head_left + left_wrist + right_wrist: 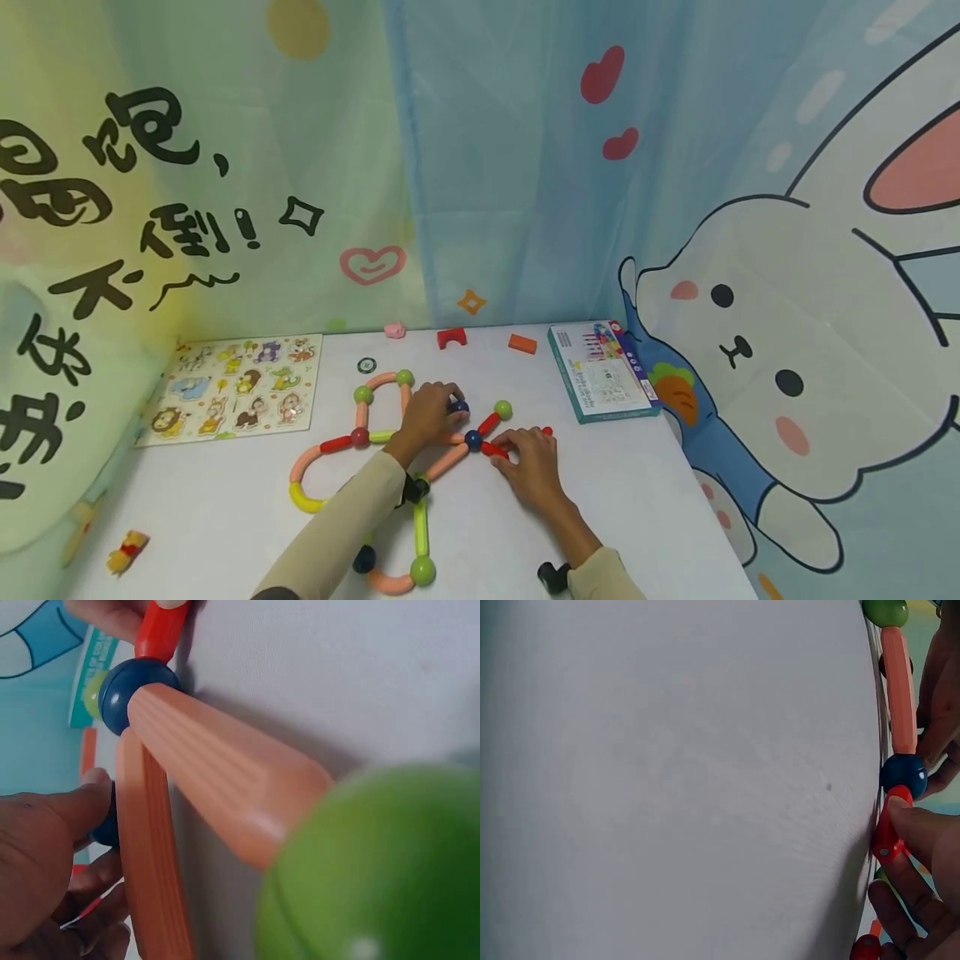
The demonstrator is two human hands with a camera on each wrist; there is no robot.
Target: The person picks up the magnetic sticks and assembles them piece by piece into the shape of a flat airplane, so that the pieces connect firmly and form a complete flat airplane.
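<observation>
Two hands work a rod-and-ball figure [390, 467] lying flat on the white table [645, 517]. Nearest, the right hand [531, 465] pinches a red rod [493, 450] that runs out at 4 o'clock from a dark blue ball [473, 439]. Just beyond, at 10 o'clock from that ball, the left hand [426, 413] curls its fingers around a second blue ball [459, 407]. Farther back, at 2 o'clock, lies a teal box [600, 371]; at 10 o'clock, an animal puzzle board [236, 385].

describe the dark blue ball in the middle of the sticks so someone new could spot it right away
On the white table, find the rod-and-ball figure between the two hands. The dark blue ball sits just left of the right hand, where red and peach rods cross. Unlike the green balls, it is navy and joins several rods.
</observation>
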